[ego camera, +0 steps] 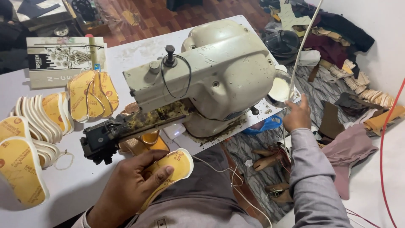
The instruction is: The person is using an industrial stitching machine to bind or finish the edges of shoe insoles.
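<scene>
insole [171,171] lies pinched in my left hand [130,185], long axis toward the sewing machine's head [101,141] just beyond; right hand [297,116] (open, empty) far off.

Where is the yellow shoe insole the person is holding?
In the head view, the yellow insole sits low and centre in the left hand, just below the sewing machine head.

A flat rectangular box [59,59], pale with black-and-white printing, lies at the table's far-left edge.
</scene>
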